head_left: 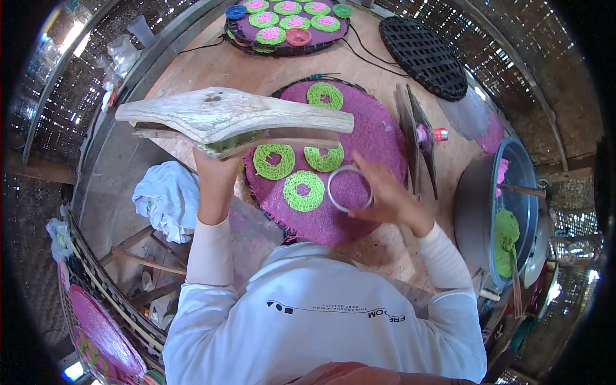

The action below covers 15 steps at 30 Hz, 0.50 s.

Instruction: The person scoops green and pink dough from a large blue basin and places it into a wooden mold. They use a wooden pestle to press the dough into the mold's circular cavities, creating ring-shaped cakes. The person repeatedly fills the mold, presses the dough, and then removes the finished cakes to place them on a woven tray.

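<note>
Mid-step in laying green noodle rings on the round purple mat [378, 138], by the look of it. Left hand [215, 168] raised over the mat's left edge, gripping from below a pale wooden press [231, 119]; fingers wrapped shut around its underside, a wad of green dough just visible in the gap between its two boards. Right hand [385, 192] down flat near the mat's near edge, fingers curled and pinching the rim of a white ring mould [350, 188], which sits empty on bare purple surface. Four green rings [304, 190] already done: one at the far edge, two in the middle, one just beside the mould on its left.

Judged from this: mould placed, filling not yet begun. Next move likely calls for bringing the press squarely over the mould, holding the ring steady against the mat, and squeezing evenly so the strands coil inside the rim rather than spilling onto the neighbouring ring. Close spacing on the left leaves little margin.

Elsewhere: a second mat [285, 22] already full of pink-and-green rings at the bench's far edge, a dark woven tray [423, 54] at the far right corner, a large metal bowl [478, 218] with green dough off the right edge, white cloth [167, 196] off the left.
</note>
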{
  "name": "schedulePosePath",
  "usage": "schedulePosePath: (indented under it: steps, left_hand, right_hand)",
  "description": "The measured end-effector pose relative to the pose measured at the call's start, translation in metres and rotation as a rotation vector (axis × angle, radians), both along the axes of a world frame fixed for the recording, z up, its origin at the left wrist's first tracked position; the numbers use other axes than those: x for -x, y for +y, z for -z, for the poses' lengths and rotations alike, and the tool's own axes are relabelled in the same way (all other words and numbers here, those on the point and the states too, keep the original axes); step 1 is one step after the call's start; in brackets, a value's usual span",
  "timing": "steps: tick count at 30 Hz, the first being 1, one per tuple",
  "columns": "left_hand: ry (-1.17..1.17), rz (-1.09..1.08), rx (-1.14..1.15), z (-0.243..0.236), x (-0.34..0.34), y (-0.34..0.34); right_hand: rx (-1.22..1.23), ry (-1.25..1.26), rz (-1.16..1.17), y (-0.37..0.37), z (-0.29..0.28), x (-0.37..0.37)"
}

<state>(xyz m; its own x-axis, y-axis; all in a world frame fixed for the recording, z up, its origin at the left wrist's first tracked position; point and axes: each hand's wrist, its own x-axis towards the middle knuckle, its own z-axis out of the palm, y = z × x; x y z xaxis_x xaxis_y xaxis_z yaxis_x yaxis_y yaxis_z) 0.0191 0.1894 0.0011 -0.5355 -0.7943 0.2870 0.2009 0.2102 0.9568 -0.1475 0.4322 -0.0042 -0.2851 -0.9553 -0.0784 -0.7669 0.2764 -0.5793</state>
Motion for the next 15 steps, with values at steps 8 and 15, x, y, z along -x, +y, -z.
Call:
schedulePosePath:
  steps: [8, 15]
  left_hand:
    - [0.04, 0.28, 0.331, -0.01, 0.021, 0.039]
    - [0.126, 0.894, 0.641, -0.07, 0.058, 0.047]
  right_hand:
    - [0.512, -1.372, 0.607, 0.022, -0.028, -0.02]
    - [0.094, -0.958, 0.126, 0.059, -0.108, -0.037]
